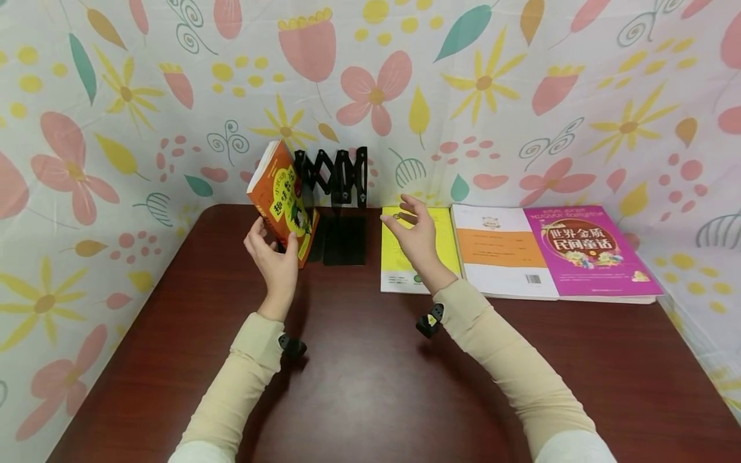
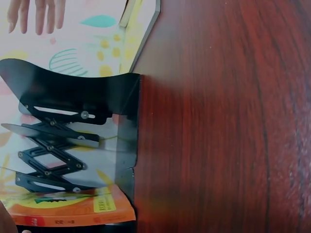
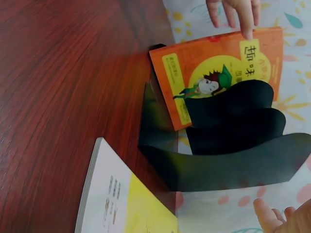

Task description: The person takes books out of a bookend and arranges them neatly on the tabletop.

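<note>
My left hand grips an orange book by its near edge, the thumb on the front cover. The book stands tilted at the left end of a black expanding bookend. In the right wrist view the book's lower part sits in the bookend, behind a curved black divider. My right hand hovers over a yellow book, fingers apart and slightly bent, holding nothing. The same hand shows at the top of the left wrist view.
Right of the yellow book lie a white and orange book and a purple book, side by side. All are on a dark red-brown table. A flower-patterned cloth hangs behind and at the sides.
</note>
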Action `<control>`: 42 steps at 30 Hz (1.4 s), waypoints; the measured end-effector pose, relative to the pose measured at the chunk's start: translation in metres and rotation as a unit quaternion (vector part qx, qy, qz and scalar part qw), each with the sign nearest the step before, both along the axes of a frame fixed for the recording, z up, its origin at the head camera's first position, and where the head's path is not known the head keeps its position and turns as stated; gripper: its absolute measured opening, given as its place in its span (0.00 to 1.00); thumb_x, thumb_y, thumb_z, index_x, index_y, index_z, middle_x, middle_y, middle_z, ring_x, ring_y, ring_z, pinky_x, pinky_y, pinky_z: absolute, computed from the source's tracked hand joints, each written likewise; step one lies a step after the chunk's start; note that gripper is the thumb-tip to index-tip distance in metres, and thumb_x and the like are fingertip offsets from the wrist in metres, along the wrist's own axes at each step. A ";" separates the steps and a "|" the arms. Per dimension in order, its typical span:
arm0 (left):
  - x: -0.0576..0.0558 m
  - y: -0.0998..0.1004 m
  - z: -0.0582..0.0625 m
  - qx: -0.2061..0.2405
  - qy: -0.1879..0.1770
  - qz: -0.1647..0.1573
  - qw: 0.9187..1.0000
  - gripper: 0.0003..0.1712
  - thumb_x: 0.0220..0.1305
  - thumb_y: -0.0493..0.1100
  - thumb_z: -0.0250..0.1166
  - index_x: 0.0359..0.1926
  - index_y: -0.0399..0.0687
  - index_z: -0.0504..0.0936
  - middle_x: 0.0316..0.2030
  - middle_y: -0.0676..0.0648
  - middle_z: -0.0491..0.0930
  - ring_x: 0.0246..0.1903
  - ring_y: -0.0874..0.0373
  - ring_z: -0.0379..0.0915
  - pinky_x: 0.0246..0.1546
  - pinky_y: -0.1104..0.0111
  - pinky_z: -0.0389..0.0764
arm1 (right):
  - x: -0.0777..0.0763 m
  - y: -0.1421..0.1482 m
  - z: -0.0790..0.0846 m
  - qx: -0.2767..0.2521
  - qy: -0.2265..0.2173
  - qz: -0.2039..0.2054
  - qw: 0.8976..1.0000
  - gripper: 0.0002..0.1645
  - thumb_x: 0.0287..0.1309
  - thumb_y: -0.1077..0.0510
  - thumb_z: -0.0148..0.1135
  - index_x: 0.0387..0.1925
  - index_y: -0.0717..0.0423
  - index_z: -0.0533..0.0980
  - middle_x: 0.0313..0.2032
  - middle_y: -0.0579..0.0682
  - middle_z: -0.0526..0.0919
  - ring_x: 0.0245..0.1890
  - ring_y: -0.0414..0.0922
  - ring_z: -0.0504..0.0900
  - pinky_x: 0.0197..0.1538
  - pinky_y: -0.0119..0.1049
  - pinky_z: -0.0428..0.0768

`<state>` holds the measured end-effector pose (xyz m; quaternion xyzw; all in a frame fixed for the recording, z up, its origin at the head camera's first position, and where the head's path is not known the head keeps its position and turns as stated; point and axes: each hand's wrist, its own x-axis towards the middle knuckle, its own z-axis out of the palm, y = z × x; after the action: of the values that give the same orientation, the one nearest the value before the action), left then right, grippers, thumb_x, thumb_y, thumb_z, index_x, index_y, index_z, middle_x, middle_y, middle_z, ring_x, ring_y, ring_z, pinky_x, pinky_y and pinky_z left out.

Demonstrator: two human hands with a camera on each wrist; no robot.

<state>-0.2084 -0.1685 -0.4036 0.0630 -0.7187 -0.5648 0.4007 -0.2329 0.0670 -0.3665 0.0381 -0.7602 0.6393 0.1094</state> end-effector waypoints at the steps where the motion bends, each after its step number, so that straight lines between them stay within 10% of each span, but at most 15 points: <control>1: -0.001 0.000 -0.001 0.004 -0.006 0.000 1.000 0.34 0.57 0.33 0.66 0.63 0.36 0.62 0.56 0.36 0.62 0.54 0.46 0.61 0.52 0.53 0.71 | -0.001 -0.002 0.000 0.002 0.003 0.001 1.000 0.36 0.56 0.55 0.66 0.65 0.56 0.65 0.60 0.59 0.71 0.59 0.57 0.71 0.56 0.48 0.77; 21: -0.019 -0.008 -0.026 0.110 -0.087 -0.048 0.989 0.21 0.62 0.36 0.63 0.50 0.33 0.64 0.49 0.38 0.68 0.45 0.47 0.72 0.41 0.72 0.73 | -0.014 -0.032 -0.012 -0.042 0.024 0.064 0.997 0.35 0.61 0.61 0.61 0.68 0.57 0.61 0.61 0.62 0.68 0.61 0.57 0.70 0.58 0.49 0.76; 42: -0.035 -0.019 -0.039 0.024 -0.127 -0.050 0.990 0.20 0.63 0.37 0.62 0.55 0.38 0.73 0.51 0.37 0.79 0.50 0.45 0.75 0.51 0.53 0.75 | -0.019 -0.041 -0.014 -0.024 0.035 0.059 0.997 0.28 0.61 0.59 0.61 0.63 0.55 0.70 0.56 0.59 0.76 0.53 0.51 0.77 0.53 0.42 0.79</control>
<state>-0.2431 -0.1875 -0.4430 0.1080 -0.7520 -0.5889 0.2758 -0.2518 0.0261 -0.3802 0.1031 -0.7368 0.6609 0.0988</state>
